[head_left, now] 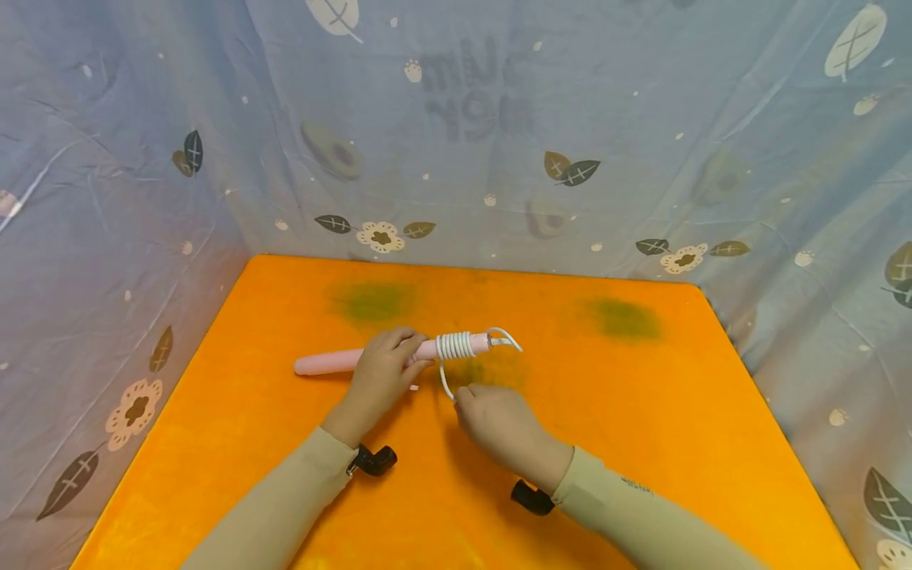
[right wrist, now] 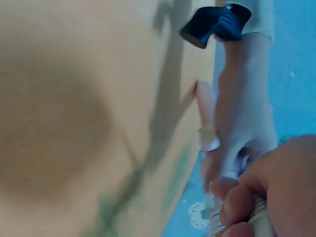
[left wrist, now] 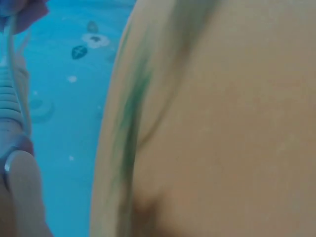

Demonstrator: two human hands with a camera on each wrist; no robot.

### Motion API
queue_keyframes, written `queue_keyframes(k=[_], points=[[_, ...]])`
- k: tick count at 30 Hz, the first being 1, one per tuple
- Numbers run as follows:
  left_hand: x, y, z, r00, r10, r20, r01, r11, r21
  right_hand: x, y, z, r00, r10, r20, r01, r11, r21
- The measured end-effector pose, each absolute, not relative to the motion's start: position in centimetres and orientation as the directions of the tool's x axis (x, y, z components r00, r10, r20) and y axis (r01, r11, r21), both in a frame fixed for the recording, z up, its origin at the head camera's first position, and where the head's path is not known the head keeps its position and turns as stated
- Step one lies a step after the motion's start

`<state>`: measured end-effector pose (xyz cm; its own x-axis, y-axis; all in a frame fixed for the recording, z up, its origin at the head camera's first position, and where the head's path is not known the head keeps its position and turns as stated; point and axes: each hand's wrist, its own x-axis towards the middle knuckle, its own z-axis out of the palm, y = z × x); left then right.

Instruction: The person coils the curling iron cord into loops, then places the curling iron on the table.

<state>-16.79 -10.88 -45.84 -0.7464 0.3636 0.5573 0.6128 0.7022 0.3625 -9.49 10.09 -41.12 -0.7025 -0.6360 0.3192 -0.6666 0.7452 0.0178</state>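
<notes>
My left hand [head_left: 385, 368] grips a slim pink rod-shaped appliance [head_left: 328, 362], perhaps a hair-styling iron, and holds it sideways above the table. Several turns of white cord [head_left: 454, 345] wrap closely round it, right of my left fingers. The cord leaves the appliance's right end through a ribbed sleeve and bends back in a small loop. Below the coil, my right hand [head_left: 502, 419] pinches a length of cord running down from it. The wrapped cord [left wrist: 9, 98] also appears at the left wrist view's edge. A small white piece [head_left: 414, 388] shows under my left hand; its kind is unclear.
An orange-covered table [head_left: 641, 419] with greenish smudges lies below both hands. A pale blue curtain [head_left: 456, 158] printed with leaves and flowers hangs behind it and along both sides. Black camera mounts [head_left: 376, 460] sit at my wrists.
</notes>
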Motion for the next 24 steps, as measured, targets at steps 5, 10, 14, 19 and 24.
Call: queue_keyframes(k=[5,10,14,19,24], points=[[-16.4,-10.4,-46.3,-0.742,0.477,0.470,0.640,0.714,0.284,-9.6,9.9,-40.1,-0.662,-0.710,0.239,-0.717,0.693,0.072],[-15.9,-10.0,-47.0,-0.725,0.559,0.403,0.674,0.697,0.245,-10.8,9.8,-37.9,-0.580,-0.787,0.209,-0.753,0.616,0.231],[-15.3,-10.0,-47.5,-0.673,0.645,0.362,0.731,0.655,0.192,-12.0,10.3,-36.1,-0.527,-0.832,0.171,-0.777,0.554,0.300],[-14.8,-10.2,-47.8,-0.571,0.713,0.408,0.809,0.573,0.132,-13.8,11.1,-35.1,-0.502,-0.854,0.136,-0.846,0.517,0.127],[-14.3,-10.5,-47.9,-0.475,0.751,0.458,0.862,0.501,0.073,-15.4,12.2,-35.2,-0.532,-0.836,0.134,-0.842,0.504,-0.193]])
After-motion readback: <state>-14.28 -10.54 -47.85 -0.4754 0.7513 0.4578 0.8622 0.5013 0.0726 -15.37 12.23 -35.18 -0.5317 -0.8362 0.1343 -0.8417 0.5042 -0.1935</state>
